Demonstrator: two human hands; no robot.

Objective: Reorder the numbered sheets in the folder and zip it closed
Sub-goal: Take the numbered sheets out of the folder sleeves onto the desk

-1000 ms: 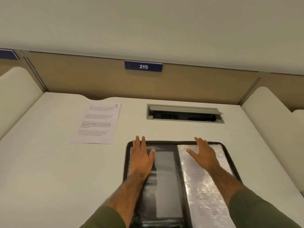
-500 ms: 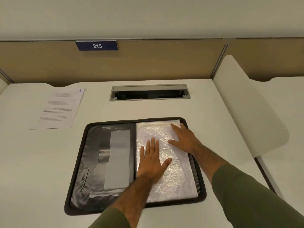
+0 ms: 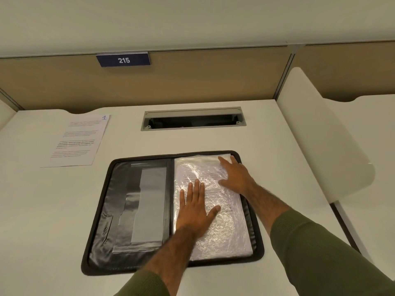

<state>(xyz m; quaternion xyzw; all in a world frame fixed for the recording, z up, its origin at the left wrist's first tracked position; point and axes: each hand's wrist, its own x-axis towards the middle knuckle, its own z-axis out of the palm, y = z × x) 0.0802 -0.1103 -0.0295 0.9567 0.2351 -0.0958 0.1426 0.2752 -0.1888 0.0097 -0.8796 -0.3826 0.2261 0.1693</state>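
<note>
Head view: folder (image 3: 136,210) lies open at 6 o'clock on desk (image 3: 53,210). Left hand (image 3: 195,212) and right hand (image 3: 236,178) are pressed flat, fingers spread, on plastic sleeves (image 3: 226,231). Sleeves judged thin, slippery, limp; best pinched at the 3 o'clock edge.

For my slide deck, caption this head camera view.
Left hand and right hand rest on the plastic sleeves of the open folder; sheet 1 lies apart beside it.

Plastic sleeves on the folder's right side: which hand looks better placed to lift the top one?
Probably the right hand: its fingertips lie at the sleeves' far outer corner. The left hand lies flat mid-page, near the spine.
</note>
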